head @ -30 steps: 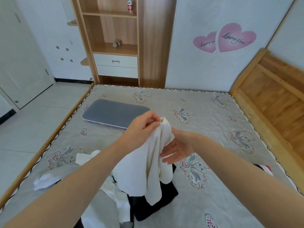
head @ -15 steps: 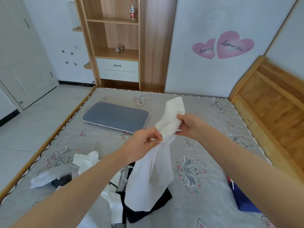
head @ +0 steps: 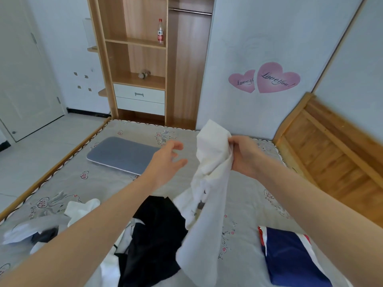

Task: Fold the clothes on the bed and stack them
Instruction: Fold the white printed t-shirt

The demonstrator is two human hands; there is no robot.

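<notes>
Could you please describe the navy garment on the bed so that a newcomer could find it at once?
On the grey patterned bed, look toward the wooden headboard side, under the person's right forearm. The navy garment lies there alone, with red and white trim, apart from the black-and-white pile.

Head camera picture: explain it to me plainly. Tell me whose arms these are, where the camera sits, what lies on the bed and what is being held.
There is no machine here. A person wears one wide-angle camera on the head, looking forward and down, so the two bare arms reaching in from the bottom are that person's own.

The right hand grips a white garment near its top; the cloth hangs down toward the bed. The left hand is open with spread fingers, holding nothing, just beside the garment.

On the bed lie a grey flat cushion, a black garment in a loose pile with other white clothes, and a navy piece with red and white trim on the right. Nothing looks stacked yet.

Behind stands a wooden shelf unit with a bottle.
</notes>
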